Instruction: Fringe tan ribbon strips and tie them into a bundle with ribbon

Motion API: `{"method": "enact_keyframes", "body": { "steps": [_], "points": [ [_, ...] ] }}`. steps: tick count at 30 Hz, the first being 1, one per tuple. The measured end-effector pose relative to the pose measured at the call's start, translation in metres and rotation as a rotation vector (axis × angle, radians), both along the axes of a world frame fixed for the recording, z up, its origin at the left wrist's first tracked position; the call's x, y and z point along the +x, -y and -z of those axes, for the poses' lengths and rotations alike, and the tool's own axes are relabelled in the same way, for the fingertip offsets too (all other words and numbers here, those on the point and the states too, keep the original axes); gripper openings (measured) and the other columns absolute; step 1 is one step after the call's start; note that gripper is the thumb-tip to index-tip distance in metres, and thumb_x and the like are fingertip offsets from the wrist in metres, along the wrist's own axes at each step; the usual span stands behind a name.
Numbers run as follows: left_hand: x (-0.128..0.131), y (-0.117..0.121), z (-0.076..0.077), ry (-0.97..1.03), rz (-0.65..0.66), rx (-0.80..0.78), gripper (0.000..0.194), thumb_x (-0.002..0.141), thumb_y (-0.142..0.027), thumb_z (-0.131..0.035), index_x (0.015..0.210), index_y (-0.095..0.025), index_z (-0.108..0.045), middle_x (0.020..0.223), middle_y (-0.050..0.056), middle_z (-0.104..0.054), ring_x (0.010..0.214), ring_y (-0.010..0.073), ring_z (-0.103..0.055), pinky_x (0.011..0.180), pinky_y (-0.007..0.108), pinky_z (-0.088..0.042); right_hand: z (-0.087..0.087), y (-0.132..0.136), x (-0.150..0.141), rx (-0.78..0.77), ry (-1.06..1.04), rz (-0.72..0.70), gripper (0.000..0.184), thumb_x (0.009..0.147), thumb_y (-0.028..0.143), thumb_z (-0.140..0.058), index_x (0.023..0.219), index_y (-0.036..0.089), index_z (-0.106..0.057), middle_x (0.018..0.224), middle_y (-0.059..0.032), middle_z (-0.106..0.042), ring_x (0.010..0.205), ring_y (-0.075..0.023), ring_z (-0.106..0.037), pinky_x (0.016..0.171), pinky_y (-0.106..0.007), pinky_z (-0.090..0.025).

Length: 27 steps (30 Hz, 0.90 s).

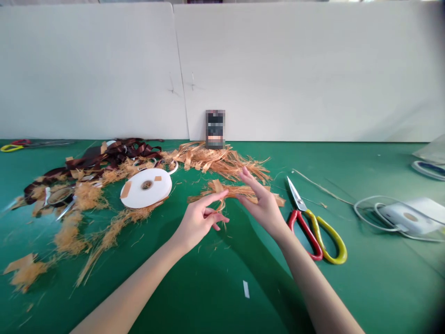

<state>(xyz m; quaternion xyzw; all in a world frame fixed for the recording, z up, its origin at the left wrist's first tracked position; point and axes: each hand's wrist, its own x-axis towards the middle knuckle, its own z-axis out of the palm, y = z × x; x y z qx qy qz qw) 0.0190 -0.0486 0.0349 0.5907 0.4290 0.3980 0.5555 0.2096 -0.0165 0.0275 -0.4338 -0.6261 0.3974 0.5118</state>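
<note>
Fingers: your left hand (200,225) curls its lower fingers (216,219) toward the palm while the index reaches forward; whether it pinches the fine strands at its tip, you cannot tell. Your right hand (262,208) stays open, its fingers (247,178) fanned apart and tips at the tuft's edge.
Raffia tuft (236,191): lies between your hands, right of the white ribbon spool (146,188), with loose fibres hanging near your left fingertips.
Behind the tuft: a larger raffia heap (217,160) sits beyond and right of the spool.
Left of the spool: a tangle of dark brown ribbon (104,160) and shredded raffia (86,197) spreads across the green cutting mat (222,301), with small steel scissors (64,208) among it.
Right of the spool: red-and-yellow-handled shears (308,227) lie open beyond your right hand, and further off sits a white device (408,215) with a looped white cable (368,211).
</note>
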Motion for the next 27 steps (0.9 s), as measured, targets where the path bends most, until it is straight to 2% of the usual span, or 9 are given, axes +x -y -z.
{"method": "enact_keyframes", "body": {
  "steps": [3, 5, 10, 12, 15, 18, 21, 23, 27],
  "points": [
    [0.000, -0.001, -0.001, -0.006, -0.010, 0.005, 0.051, 0.082, -0.016, -0.059, 0.131, -0.028, -0.054, 0.143, 0.007, -0.049, 0.080, 0.0150, -0.071, 0.056, 0.020, -0.056, 0.004, 0.000, -0.001, 0.012, 0.172, 0.180, 0.015, 0.069, 0.035, -0.074, 0.073, 0.021, -0.070, 0.116, -0.0102, -0.067, 0.114, -0.0300, -0.057, 0.106, -0.046, -0.033],
    [-0.002, -0.004, 0.000, 0.001, -0.029, 0.022, 0.051, 0.082, -0.016, -0.060, 0.131, -0.028, -0.054, 0.144, 0.007, -0.047, 0.080, 0.0147, -0.071, 0.055, 0.019, -0.056, 0.002, 0.000, 0.002, -0.023, 0.139, 0.239, 0.028, 0.078, 0.043, -0.065, 0.061, 0.021, -0.063, 0.098, -0.0091, -0.071, 0.105, -0.0287, -0.061, 0.101, -0.047, -0.037],
    [-0.007, -0.007, 0.002, 0.006, -0.051, 0.026, 0.049, 0.082, -0.019, -0.061, 0.130, -0.028, -0.054, 0.142, 0.007, -0.049, 0.081, 0.0154, -0.071, 0.055, 0.019, -0.056, -0.013, -0.003, 0.011, -0.272, -0.609, 0.012, 0.044, 0.091, 0.045, -0.048, 0.053, 0.022, -0.047, 0.095, -0.0023, -0.073, 0.107, -0.0181, -0.062, 0.097, -0.034, -0.046],
    [-0.008, -0.008, 0.004, 0.011, -0.050, 0.019, 0.049, 0.082, -0.021, -0.062, 0.130, -0.028, -0.054, 0.142, 0.007, -0.049, 0.081, 0.0158, -0.071, 0.055, 0.019, -0.056, -0.019, -0.002, 0.012, -0.378, -0.819, -0.109, 0.045, 0.093, 0.041, -0.045, 0.053, 0.022, -0.049, 0.087, -0.0003, -0.073, 0.086, -0.0120, -0.067, 0.081, -0.025, -0.052],
    [-0.010, -0.009, 0.006, 0.026, -0.067, 0.016, 0.050, 0.082, -0.024, -0.064, 0.130, -0.028, -0.053, 0.143, 0.008, -0.048, 0.080, 0.0155, -0.071, 0.054, 0.019, -0.055, -0.023, 0.003, 0.012, -0.549, -0.699, -0.303, 0.061, 0.095, 0.050, -0.033, 0.043, 0.020, -0.044, 0.055, -0.0025, -0.066, 0.036, -0.0067, -0.044, 0.044, -0.021, -0.042],
    [-0.013, -0.011, 0.004, 0.033, -0.093, 0.030, 0.050, 0.081, -0.025, -0.065, 0.130, -0.028, -0.054, 0.148, 0.008, -0.041, 0.079, 0.0150, -0.071, 0.054, 0.019, -0.055, -0.018, 0.007, 0.008, -0.704, -0.317, -0.417, 0.071, 0.089, 0.067, -0.026, 0.039, 0.019, -0.042, 0.046, -0.0076, -0.063, 0.030, -0.0056, -0.030, 0.035, -0.022, -0.026],
    [-0.013, -0.012, 0.002, 0.029, -0.091, 0.035, 0.050, 0.082, -0.022, -0.063, 0.131, -0.027, -0.053, 0.146, 0.008, -0.045, 0.079, 0.0149, -0.071, 0.054, 0.019, -0.055, -0.009, 0.005, 0.002, -0.708, -0.106, -0.266, 0.070, 0.085, 0.071, -0.034, 0.049, 0.015, -0.058, 0.062, -0.0117, -0.071, 0.041, -0.0089, -0.049, 0.043, -0.023, -0.039],
    [-0.012, -0.011, 0.001, 0.021, -0.074, 0.019, 0.051, 0.081, -0.020, -0.063, 0.131, -0.027, -0.053, 0.142, 0.008, -0.049, 0.079, 0.0152, -0.071, 0.054, 0.019, -0.054, -0.004, 0.002, -0.001, -0.615, -0.201, -0.125, 0.056, 0.084, 0.062, -0.048, 0.064, 0.014, -0.068, 0.078, -0.0123, -0.074, 0.061, -0.0152, -0.064, 0.065, -0.029, -0.052],
    [-0.009, -0.007, 0.003, 0.000, -0.011, -0.033, 0.052, 0.080, -0.020, -0.064, 0.131, -0.027, -0.054, 0.134, 0.009, -0.058, 0.078, 0.0162, -0.071, 0.053, 0.019, -0.053, -0.007, -0.001, 0.001, -0.399, -0.498, 0.007, 0.019, 0.081, 0.028, -0.059, 0.095, 0.019, -0.070, 0.114, -0.0060, -0.069, 0.112, -0.0193, -0.061, 0.106, -0.035, -0.040]
  ]
}}
